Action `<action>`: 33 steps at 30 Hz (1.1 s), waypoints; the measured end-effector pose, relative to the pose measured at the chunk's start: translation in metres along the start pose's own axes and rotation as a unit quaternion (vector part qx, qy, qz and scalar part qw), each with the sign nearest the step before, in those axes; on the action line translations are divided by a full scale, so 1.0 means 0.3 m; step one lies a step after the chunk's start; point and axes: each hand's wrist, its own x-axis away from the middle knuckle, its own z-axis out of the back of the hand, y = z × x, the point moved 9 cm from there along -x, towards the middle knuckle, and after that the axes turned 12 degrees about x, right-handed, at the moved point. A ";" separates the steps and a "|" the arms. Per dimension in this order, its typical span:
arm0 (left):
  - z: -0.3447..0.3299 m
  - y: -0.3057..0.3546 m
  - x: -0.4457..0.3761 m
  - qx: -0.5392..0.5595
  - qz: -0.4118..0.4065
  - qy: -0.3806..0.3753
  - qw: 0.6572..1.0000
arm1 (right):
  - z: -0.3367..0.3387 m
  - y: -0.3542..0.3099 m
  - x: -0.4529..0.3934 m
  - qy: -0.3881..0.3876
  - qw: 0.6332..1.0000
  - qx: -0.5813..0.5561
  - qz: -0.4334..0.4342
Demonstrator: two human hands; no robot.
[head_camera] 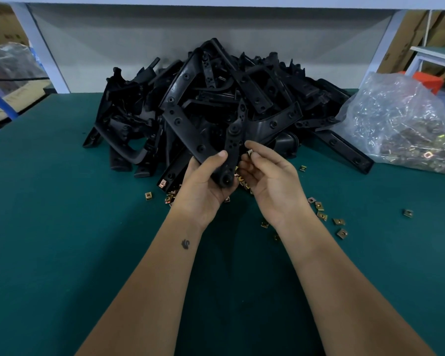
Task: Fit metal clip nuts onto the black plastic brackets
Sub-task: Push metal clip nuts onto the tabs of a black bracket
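Note:
My left hand (203,181) grips a black plastic bracket (232,145) by its lower end, holding it upright in front of the heap. Just right of the bracket, my right hand (270,173) pinches a small metal clip nut (249,152) between thumb and fingertips, close to the bracket's edge but apart from it. A big heap of black brackets (216,104) fills the middle of the green table (62,227). Several brass-coloured loose clip nuts (319,206) lie scattered on the table under and to the right of my hands.
A clear plastic bag of metal parts (406,124) lies at the right of the heap. Another plastic bag (8,62) and cardboard boxes (3,24) stand off the table's left. A white shelf frame (41,47) rises behind the heap.

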 end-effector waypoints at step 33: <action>0.042 0.037 -0.019 0.017 -0.044 0.006 0.999 | -0.105 0.057 -0.027 0.001 0.997 0.004 -0.078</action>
